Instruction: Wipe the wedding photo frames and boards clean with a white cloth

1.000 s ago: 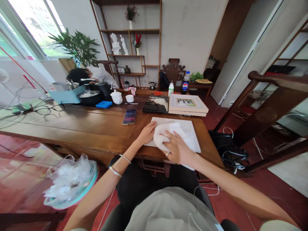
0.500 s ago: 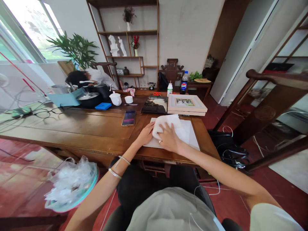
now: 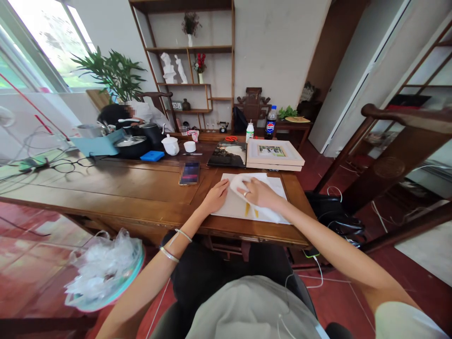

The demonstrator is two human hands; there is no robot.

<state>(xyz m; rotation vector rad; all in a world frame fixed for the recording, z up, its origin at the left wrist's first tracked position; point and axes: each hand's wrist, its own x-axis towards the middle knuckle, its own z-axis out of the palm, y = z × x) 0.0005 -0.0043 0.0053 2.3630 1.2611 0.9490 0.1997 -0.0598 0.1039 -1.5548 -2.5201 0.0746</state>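
Right hand [image 3: 263, 193] half-curled, holding white cloth [image 3: 243, 181] beneath fingers, against white board [image 3: 226, 213]. Left hand [image 3: 214, 197] loosely open, gripping nothing, on board left of cloth. Even pressure, left bracing board, should serve best.

White cloth [image 3: 236, 183]; white board [image 3: 228, 212] with two yellow-brown streaks [image 3: 247, 209]. Brown worktop [image 3: 155, 190]. Cream picture frame [image 3: 294, 153], bright blue box [image 3: 152, 156], white teapot [image 3: 171, 146], red-orange scissors [image 3: 231, 138]. Dark bottle [image 3: 269, 135], blue cap [image 3: 274, 108], red-white-blue label [image 3: 270, 125]. Red floor [image 3: 339, 301] crossed by pale lines. Grey shirt [image 3: 240, 310], black trousers [image 3: 197, 273].
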